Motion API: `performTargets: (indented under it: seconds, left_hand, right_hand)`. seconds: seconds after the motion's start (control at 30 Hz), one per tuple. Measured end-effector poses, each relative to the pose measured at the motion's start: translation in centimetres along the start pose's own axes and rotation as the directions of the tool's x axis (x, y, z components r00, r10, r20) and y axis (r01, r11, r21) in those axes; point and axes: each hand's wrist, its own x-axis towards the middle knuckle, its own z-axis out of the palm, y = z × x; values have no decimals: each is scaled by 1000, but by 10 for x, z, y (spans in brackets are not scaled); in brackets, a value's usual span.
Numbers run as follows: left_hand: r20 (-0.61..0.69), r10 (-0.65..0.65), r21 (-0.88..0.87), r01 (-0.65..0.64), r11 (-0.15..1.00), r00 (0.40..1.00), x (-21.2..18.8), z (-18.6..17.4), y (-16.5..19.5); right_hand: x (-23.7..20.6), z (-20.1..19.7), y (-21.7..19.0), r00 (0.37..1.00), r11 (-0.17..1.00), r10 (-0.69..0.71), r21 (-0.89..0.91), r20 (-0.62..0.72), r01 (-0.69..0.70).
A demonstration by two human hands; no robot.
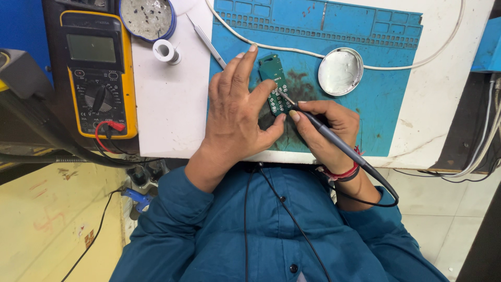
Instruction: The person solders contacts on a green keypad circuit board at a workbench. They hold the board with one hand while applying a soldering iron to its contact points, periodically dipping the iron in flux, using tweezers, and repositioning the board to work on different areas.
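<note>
At frame centre, the left hand pins the green circuit board with spread fingers while the right hand pinches a soldering iron onto its pads, so soldering seems underway, needing a steady tip.

I see my left hand pressing a green board flat on the blue mat, thumb at the board's lower end, fingers spread over its left edge. My right hand grips a dark iron like a pen, its tip touching the board's pads near the middle. A round tin lies just right of the board. Tweezers and a solder spool lie to the left on the white table. A yellow meter sits at far left, with a blue-rimmed dish beside its top.
</note>
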Motion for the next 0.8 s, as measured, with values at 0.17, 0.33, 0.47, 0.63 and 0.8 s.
performTargets:
  seconds: [0.17,0.33,0.47,0.63,0.8]
  left_hand:
    - [4,-1,2,1,1000,1000,0,1,0]
    - [4,-3,4,3,1000,1000,0,1,0]
    - [6,-4,6,4,1000,1000,0,0,0]
    - [1,-2,3,2,1000,1000,0,-1,1]
    - [3,-5,4,5,1000,1000,1,-1,1]
  right_hand:
    - [0,1,0,1000,999,28,38,1,-28]
    - [0,0,1,1000,1000,-2,11,8,2]
    - [0,1,1,1000,1000,14,24,1,-14]
    - [0,1,2,999,999,43,20,-7,-43]
    - [-1,1,3,1000,1000,17,24,-5,-17]
